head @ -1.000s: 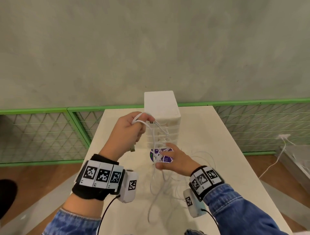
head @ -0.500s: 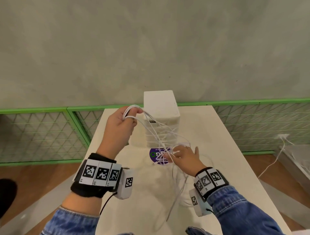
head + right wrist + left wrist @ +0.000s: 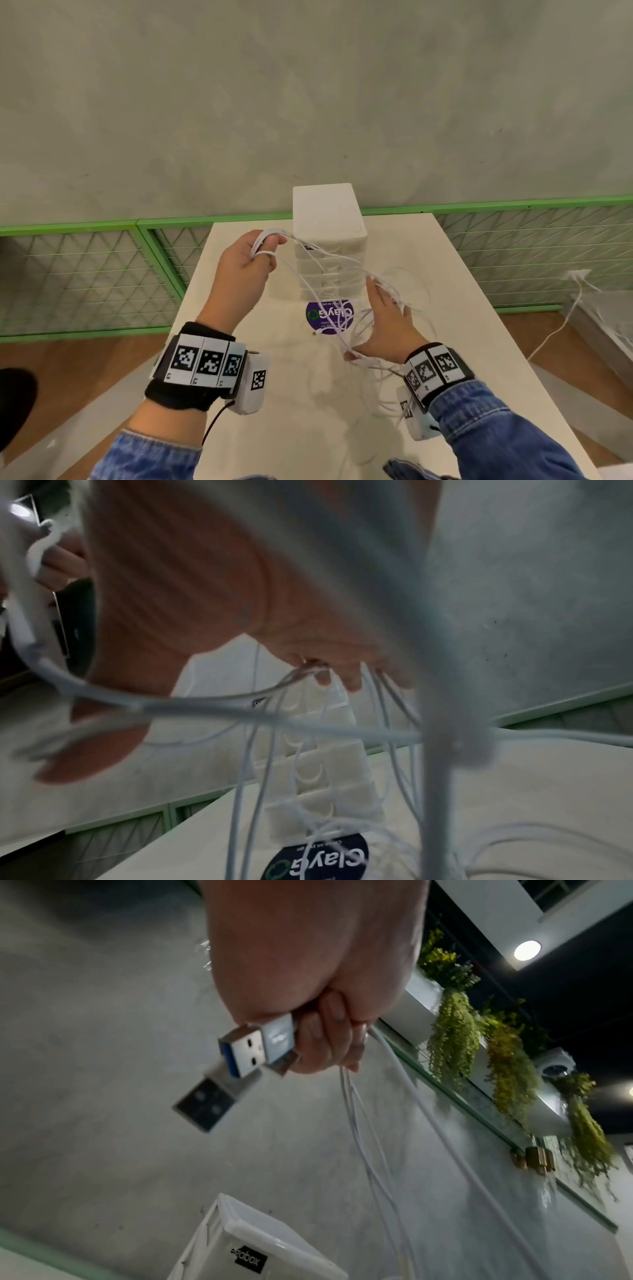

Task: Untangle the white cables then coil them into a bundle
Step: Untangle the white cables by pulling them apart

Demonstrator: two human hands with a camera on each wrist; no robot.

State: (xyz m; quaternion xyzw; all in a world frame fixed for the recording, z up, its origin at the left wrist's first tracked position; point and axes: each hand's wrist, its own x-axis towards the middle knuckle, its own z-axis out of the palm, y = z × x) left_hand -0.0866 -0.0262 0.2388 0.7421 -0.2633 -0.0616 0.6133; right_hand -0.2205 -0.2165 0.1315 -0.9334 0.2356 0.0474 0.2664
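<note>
Several thin white cables (image 3: 325, 270) stretch in a tangle between my two hands above the table (image 3: 239, 342). My left hand (image 3: 255, 260) is raised at the left and grips a bunch of strands in its curled fingers. In the left wrist view two USB plugs (image 3: 253, 1047) stick out of that left hand (image 3: 329, 1039). My right hand (image 3: 382, 315) is lower and to the right, fingers straight and spread, with loops of cable draped over the fingers and around the wrist. Blurred cables (image 3: 308, 723) cross the right wrist view; more loops trail onto the table.
A tall white drawer box (image 3: 329, 240) stands at the table's far end, just behind the cables. A round purple sticker (image 3: 329, 317) lies in front of it. Green mesh fencing (image 3: 85, 281) runs along the grey wall. Another white cord (image 3: 561, 325) hangs at the right.
My left hand has lifted its bunch of strands higher. The right hand has let go of the knot, opened its fingers and moved right, spreading the loops apart.
</note>
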